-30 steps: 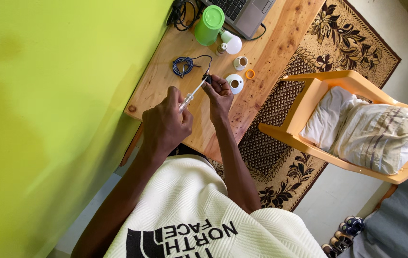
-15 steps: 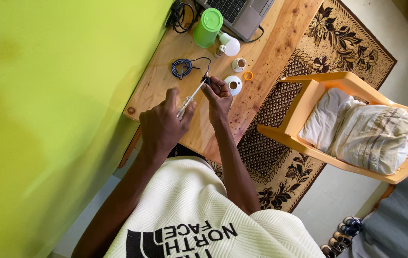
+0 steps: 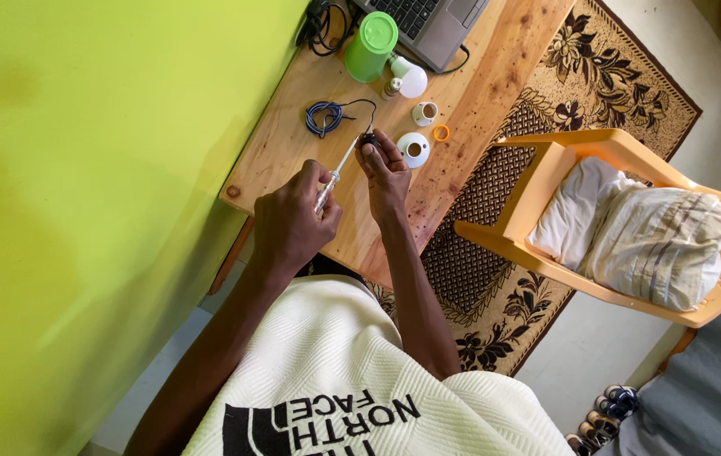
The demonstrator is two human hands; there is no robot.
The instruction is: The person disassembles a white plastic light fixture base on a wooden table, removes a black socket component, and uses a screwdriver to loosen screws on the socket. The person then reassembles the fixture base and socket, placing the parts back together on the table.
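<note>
So, low in the frame a cream knitted top (image 3: 352, 371) is seen, with both bare arms stretched up toward a wooden table (image 3: 478, 101) in the upper middle. The left hand (image 3: 293, 224) is clenched around a slim screwdriver (image 3: 335, 173), whose shaft is angled up and right. Its tip is met by a small black part (image 3: 367, 138) that's pinched in the fingertips of the right hand (image 3: 386, 173), just above the table's near half. A thin wire is run from that part to a blue cable coil (image 3: 322, 118) at its left. Just right, a white round base (image 3: 413, 149), a white socket piece (image 3: 424, 112) and an orange ring (image 3: 440, 133) are laid out. Farther up, a white bulb (image 3: 409, 78), green cup (image 3: 370, 35) and laptop (image 3: 428, 21) are found. An orange chair (image 3: 546, 169) piled with bedding is parked at the right.
</note>
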